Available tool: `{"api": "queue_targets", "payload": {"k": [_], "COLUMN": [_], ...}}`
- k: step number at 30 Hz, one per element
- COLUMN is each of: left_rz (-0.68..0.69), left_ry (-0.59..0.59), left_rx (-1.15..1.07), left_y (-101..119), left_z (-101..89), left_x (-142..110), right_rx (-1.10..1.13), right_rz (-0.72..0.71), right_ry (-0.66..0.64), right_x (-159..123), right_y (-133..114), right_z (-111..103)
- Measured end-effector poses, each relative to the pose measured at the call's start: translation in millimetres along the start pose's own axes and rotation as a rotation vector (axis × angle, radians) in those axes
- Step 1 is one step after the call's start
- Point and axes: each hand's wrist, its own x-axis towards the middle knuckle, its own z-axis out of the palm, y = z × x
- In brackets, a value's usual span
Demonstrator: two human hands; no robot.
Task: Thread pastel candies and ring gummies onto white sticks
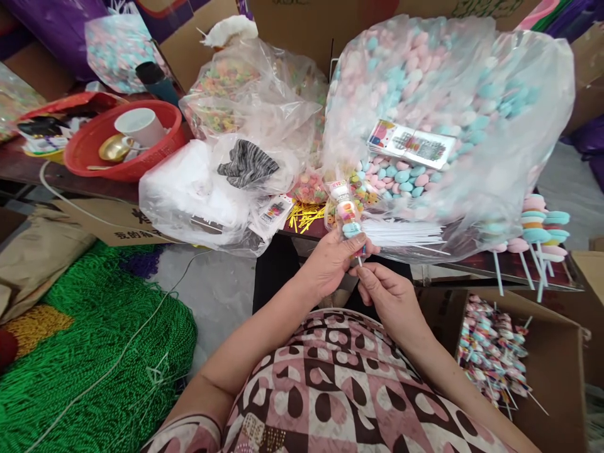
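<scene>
My left hand (333,261) is closed around the lower part of a wrapped candy skewer (348,211), whose stacked candies stand upright in a clear bag. Below it, my right hand (384,289) pinches the white stick that comes out of the bag's bottom. Just beyond the hands lie yellow twist ties (304,216), a row of white sticks (406,233) and ring gummies (365,189). Pink and blue candies (401,176) spill from a large clear bag (519,145), with a stack of printed cards (410,145) on top.
Finished candy skewers (542,233) rest at the table's right end. Under it, a cardboard box (557,377) holds several wrapped skewers. A red basin (165,141) with a white mug (141,126) stands at left. Green cord (94,333) is piled on the floor.
</scene>
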Motion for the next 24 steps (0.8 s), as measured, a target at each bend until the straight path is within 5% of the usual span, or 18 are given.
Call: {"api": "queue_targets", "payload": {"k": [11, 16, 20, 24], "left_rz": [-0.038, -0.023, -0.092, -0.269], "left_ry": [-0.047, -0.056, -0.233, -0.461], "left_rx": [-0.012, -0.047, 0.026, -0.002], "left_y": [-5.9, -1.7, -4.9, -18.1], "left_z": [-3.4, -7.4, -12.4, -11.6], "left_x": [-3.1, -5.5, -13.6, -22.2], "right_rx": [0.053, -0.063, 0.18, 0.459], "right_rz": [0.001, 0.016, -0.098, 0.011], "right_ry": [-0.01, -0.112, 0.222, 0.03], "right_x": [0.4, 5.3, 25.4, 43.9], "right_y": [0.9, -9.0, -16.1, -30.1], "right_z": [1.9, -16.9, -34.2, -32.5]}}
